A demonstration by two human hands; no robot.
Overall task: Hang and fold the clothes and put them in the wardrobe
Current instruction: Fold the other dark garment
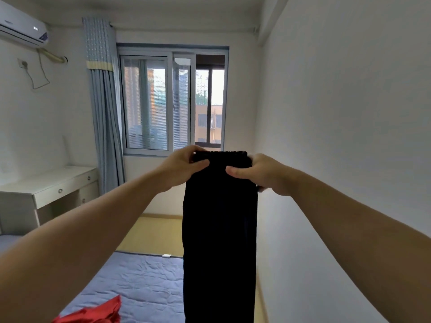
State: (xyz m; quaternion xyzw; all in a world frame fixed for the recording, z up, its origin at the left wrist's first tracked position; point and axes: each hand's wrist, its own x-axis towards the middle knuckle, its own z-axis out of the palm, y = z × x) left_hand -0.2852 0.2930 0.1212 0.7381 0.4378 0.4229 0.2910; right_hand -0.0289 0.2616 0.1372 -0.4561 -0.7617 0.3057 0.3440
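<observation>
now, black trousers (219, 229) held up by the waistband at arm's length

left hand (184, 170) and right hand (263, 173) each pinch an upper corner, level with each other; the long axis hangs straight down from the grip, over the bed (140, 283); neither hand is nearer.

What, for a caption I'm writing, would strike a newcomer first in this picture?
The long black trousers hang straight down mid-frame, held up by the waistband between the left hand and the right hand, in front of the window. Next comes the red garment, crumpled on the blue-grey bed at lower left.
</observation>
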